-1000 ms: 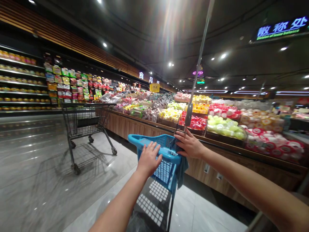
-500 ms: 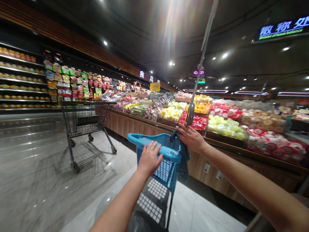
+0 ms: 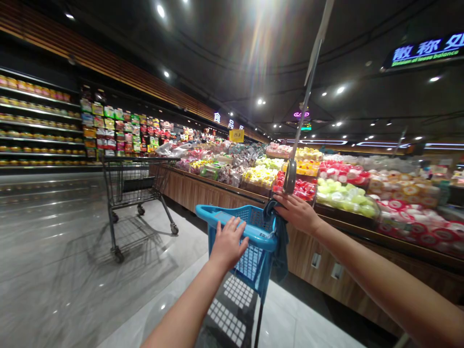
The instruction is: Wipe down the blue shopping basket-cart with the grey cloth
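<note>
A blue plastic shopping cart with a lattice basket stands right in front of me. Across its handle lies my left hand, fingers stretched out and somewhat apart, palm side hidden. My right hand is at the basket's right corner, its fingers closed on a dark blue-grey cloth that hangs down the cart's side. The thumb of that hand is out of sight. Just above its fingertips is the dark rounded end of a slanting pole; I cannot tell whether they touch.
A dark wire shopping cart stands on the tiled floor to the left. Along the right runs a wood-panelled counter heaped with wrapped sweets and jelly cups. Shelves of jars and hanging packets line the left wall.
The whole view has shifted slightly, so things sit a little lower and further right. Both hands stay at the blue cart, the right one still at the cloth.
</note>
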Motion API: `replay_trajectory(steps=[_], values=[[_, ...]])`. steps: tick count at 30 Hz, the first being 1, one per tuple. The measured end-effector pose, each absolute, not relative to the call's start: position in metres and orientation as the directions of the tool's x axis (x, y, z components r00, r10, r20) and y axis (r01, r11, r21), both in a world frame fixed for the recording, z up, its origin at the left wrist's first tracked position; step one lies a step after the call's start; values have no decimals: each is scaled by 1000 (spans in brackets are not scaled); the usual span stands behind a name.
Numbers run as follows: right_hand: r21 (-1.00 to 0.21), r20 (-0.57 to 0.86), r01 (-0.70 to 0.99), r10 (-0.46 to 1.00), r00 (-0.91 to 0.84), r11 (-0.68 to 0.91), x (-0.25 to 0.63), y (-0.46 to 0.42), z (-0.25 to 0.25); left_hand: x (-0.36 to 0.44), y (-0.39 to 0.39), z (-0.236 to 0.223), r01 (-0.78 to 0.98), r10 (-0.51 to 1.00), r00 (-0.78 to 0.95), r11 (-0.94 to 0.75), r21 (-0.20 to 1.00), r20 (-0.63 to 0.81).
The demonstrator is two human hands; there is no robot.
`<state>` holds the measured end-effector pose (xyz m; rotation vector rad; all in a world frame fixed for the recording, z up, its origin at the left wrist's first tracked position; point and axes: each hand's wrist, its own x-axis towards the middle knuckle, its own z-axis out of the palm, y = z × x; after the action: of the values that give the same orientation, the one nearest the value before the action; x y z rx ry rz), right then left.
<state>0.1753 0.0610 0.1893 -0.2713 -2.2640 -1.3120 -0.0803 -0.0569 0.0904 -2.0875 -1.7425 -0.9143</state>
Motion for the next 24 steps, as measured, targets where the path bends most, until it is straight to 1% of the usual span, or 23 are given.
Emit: replay_trajectory(steps=[3, 5, 9, 11, 14, 16, 21, 24], values=[[684, 589, 483, -23, -808, 547, 172, 59, 187, -80, -57, 91, 951, 785, 78, -243, 191, 615], [660, 598, 476, -22, -801, 581, 172, 58, 173, -80, -57, 91, 949, 786, 79, -247, 194, 613], [696, 473, 329, -64, -879, 638, 178, 57, 140, -80, -58, 92, 947, 789, 81, -251, 199, 609], [710, 446, 305, -70, -892, 635, 181, 58, 135, -80, -58, 92, 947, 792, 83, -253, 201, 605], [728, 450, 303, -96, -888, 615, 182, 58, 144, -81, -58, 93, 945, 793, 85, -255, 203, 603], [727, 483, 334, -99, -870, 600, 181, 57, 156, -82, -58, 92, 945, 792, 85, -257, 204, 605], [678, 585, 443, -66, -808, 586, 179, 53, 182, -86, -55, 92, 943, 788, 85, -261, 206, 609], [639, 653, 488, -85, -752, 594, 188, 48, 198, -89, -54, 91, 942, 782, 93, -270, 199, 617]])
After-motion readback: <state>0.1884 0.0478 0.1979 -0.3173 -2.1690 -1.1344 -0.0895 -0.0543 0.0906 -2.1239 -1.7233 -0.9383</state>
